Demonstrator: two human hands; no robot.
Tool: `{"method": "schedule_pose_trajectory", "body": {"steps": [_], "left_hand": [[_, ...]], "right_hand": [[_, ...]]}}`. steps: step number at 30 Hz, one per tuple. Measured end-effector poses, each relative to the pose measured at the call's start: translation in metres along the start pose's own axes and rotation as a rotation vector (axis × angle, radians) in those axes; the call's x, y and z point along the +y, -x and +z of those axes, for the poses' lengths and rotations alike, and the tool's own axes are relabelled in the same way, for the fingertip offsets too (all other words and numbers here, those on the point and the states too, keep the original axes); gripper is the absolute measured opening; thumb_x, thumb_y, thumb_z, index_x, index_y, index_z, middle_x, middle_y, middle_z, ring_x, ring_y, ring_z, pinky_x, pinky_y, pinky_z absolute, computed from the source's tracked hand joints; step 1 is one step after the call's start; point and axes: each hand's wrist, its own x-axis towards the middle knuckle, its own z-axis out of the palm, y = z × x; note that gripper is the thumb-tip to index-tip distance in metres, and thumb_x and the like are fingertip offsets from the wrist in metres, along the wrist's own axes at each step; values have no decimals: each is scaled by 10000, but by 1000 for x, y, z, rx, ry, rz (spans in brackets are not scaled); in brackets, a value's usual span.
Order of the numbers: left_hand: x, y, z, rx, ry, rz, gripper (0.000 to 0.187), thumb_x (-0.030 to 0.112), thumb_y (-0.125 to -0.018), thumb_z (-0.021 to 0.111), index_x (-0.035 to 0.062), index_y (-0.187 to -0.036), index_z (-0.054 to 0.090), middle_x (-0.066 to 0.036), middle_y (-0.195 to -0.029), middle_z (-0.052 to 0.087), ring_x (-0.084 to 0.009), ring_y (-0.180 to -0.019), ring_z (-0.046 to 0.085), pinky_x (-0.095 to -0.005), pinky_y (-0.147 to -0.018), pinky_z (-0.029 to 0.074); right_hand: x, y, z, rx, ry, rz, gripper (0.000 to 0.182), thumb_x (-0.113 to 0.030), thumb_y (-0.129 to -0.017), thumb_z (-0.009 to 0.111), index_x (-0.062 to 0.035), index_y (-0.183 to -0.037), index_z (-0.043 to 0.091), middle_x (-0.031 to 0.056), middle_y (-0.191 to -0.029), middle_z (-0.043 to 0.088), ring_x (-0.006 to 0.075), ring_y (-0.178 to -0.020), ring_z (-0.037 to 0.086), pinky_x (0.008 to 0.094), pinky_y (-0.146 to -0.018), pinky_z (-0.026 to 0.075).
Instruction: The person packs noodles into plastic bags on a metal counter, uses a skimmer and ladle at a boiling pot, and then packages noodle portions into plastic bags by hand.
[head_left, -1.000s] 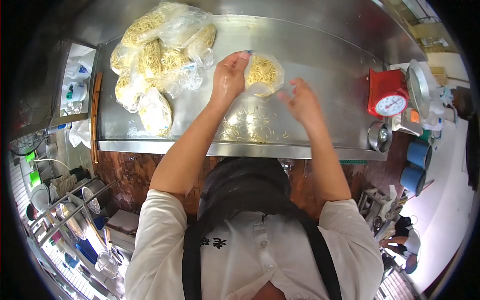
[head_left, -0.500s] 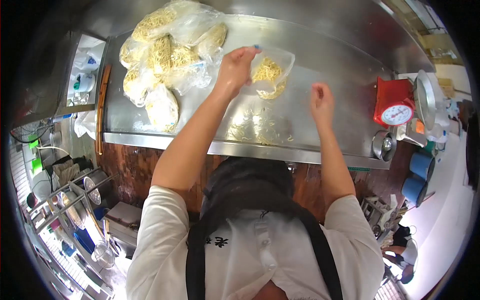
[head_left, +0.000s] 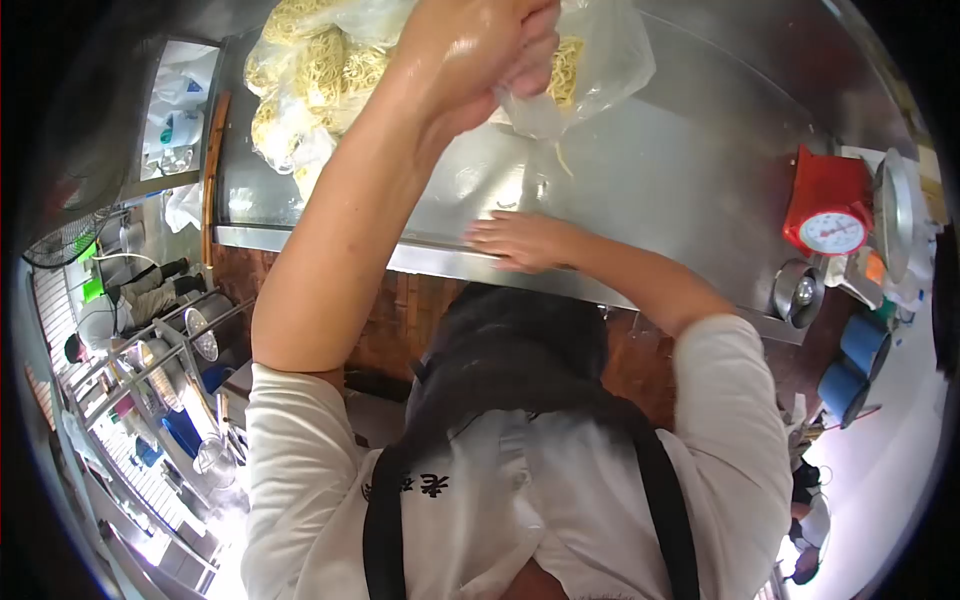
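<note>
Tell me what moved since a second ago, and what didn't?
The left hand lifted the noodle bag up off the steel counter, gripping it at the top. The right hand came down to the counter's front edge, over where loose noodles lay. The pile of bagged noodles and the red scale kept their places.

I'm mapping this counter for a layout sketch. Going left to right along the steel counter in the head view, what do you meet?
Pile of bagged noodles → left hand gripping a raised noodle bag → red scale. The right hand lies flat at the counter's near edge.
</note>
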Motion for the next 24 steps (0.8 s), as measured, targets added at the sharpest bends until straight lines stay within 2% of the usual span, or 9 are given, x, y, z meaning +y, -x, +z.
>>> {"method": "schedule_pose_trajectory", "body": {"steps": [2,5,7,11,15,17,19,22,24], "left_hand": [[-11,11,2,19,15,10,272,244,-1012,506,20,-1092,639,63,-550,281,-69,-440,271,-250,-414,254],[-34,14,-3,72,75,-44,308,240,-1034,464,9,-1161,622,71,-564,257,-50,-446,244,-229,-408,220],[-66,5,-17,128,102,-106,322,247,-1033,471,3,-1196,603,71,-572,265,-52,-447,246,-232,-408,225],[-117,1,-16,184,118,-233,336,243,-1022,497,-17,-1216,586,63,-565,296,-62,-447,274,-239,-412,248],[-114,12,1,162,96,-216,306,223,-994,546,-22,-1159,625,48,-547,353,-73,-436,312,-257,-406,285],[-116,15,4,159,48,-196,298,227,-989,559,-16,-1141,638,44,-544,366,-72,-428,316,-260,-402,291],[-121,17,8,199,12,-201,293,245,-1006,539,10,-1158,626,56,-556,329,-66,-438,298,-252,-405,272],[-118,-1,-1,247,-13,-148,274,255,-1013,531,28,-1134,625,63,-564,313,-63,-442,294,-250,-408,271],[-121,-2,-10,245,4,-145,246,251,-1011,530,36,-1081,629,63,-564,326,-66,-438,301,-251,-408,278]], "right_hand": [[-31,86,-28,-29,-54,144,521,-300,-974,523,-56,-1426,437,93,-1539,361,274,-1461,260,463,-1213,186],[-81,181,-23,94,14,497,376,-219,-935,589,-34,-1261,558,84,-1424,477,310,-1361,384,458,-1126,347],[-116,213,-2,258,132,852,181,-163,-909,613,-41,-1042,617,104,-1185,590,320,-1169,511,464,-1003,428],[-102,234,11,515,245,1049,146,-106,-908,609,-28,-798,556,118,-766,560,334,-751,563,461,-705,472],[-100,138,-111,1073,107,997,178,-74,-923,588,-13,-762,543,121,-578,475,346,-489,478,393,-508,440],[-99,81,-153,1511,-106,689,77,-75,-916,602,-7,-882,606,138,-688,567,333,-561,535,366,-554,462],[-49,35,-170,1393,20,553,134,-78,-934,583,-7,-1035,636,153,-880,647,303,-720,626,332,-659,508],[-86,58,-177,1157,146,832,199,-122,-970,561,-24,-1127,635,161,-1057,661,280,-908,657,323,-787,520],[-111,128,-170,1238,-275,981,278,-198,-1016,512,-36,-1209,628,125,-1154,666,230,-1005,651,328,-869,527]]}}
